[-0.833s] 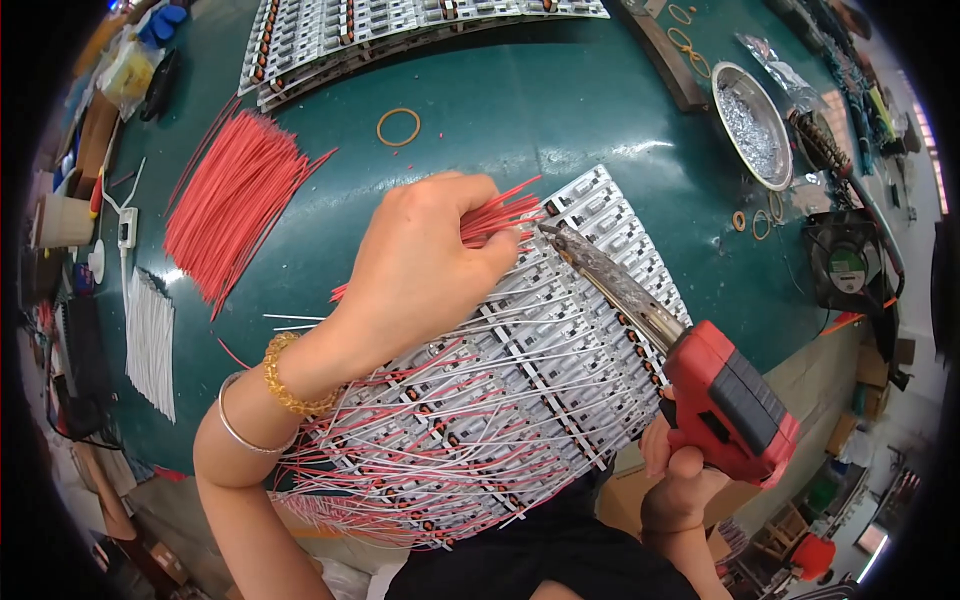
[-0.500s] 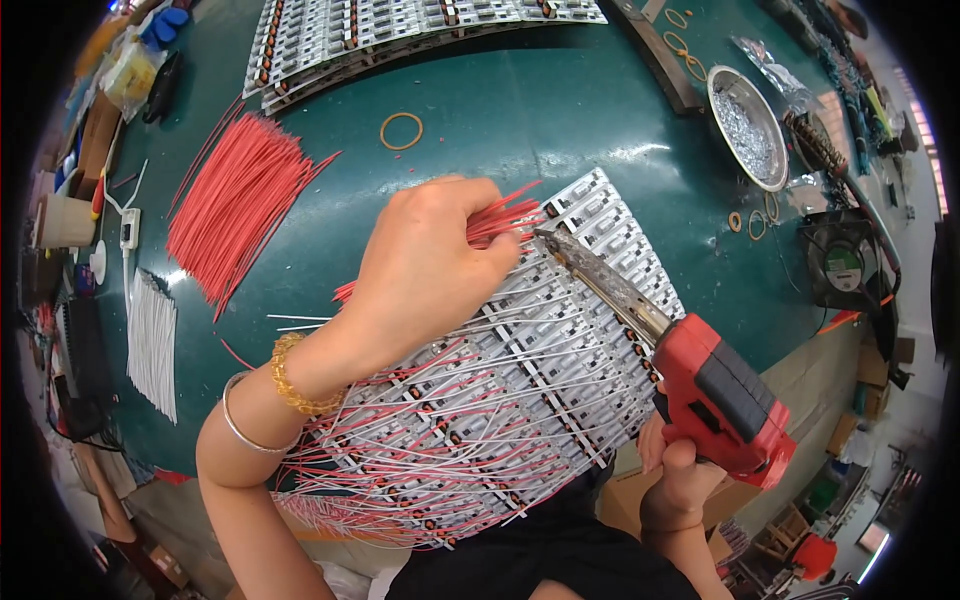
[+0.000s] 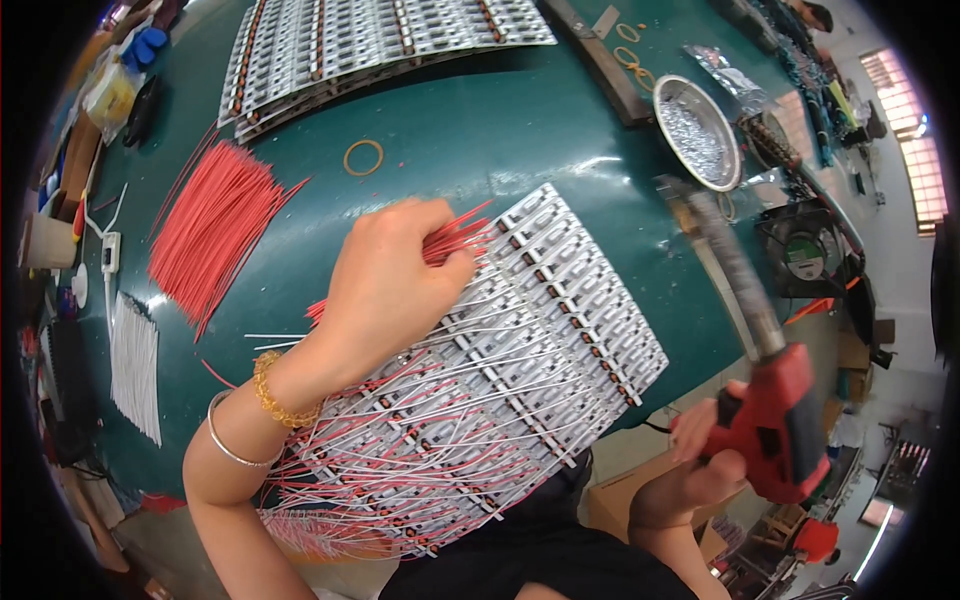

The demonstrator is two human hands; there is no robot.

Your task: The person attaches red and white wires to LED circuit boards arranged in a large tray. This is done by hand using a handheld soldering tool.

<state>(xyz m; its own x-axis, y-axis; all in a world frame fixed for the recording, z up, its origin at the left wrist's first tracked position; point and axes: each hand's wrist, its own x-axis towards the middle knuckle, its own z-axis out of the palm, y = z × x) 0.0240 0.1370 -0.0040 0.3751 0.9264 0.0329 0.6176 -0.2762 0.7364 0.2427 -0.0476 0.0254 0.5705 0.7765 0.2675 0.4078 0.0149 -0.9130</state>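
Note:
My left hand (image 3: 395,270) is closed round a bundle of red wires (image 3: 458,236), whose ends poke out past the thumb and fingers. Below it lies a panel of small circuit boards (image 3: 575,290), tilted toward me, with many red and white wires (image 3: 420,410) trailing across its left part. The upper right of the panel bears no wires. My right hand (image 3: 708,455) grips a red and black soldering gun (image 3: 785,430) by its handle. Its long metal barrel points up, off the panel's right side, with the tip near the metal bowl; motion blurs the gun.
A thick pile of red wires (image 3: 215,235) and a smaller pile of white wires (image 3: 135,365) lie on the left. More board panels (image 3: 390,40) are stacked at the back. At right stand a metal bowl (image 3: 725,135) of shiny bits, a bar (image 3: 605,72) and a black fan (image 3: 805,250).
The soldering gun has swung right and away from the wire ends at my left hand, its barrel turning more upright. My left hand keeps its hold on the red wires. The whole view has shifted slightly.

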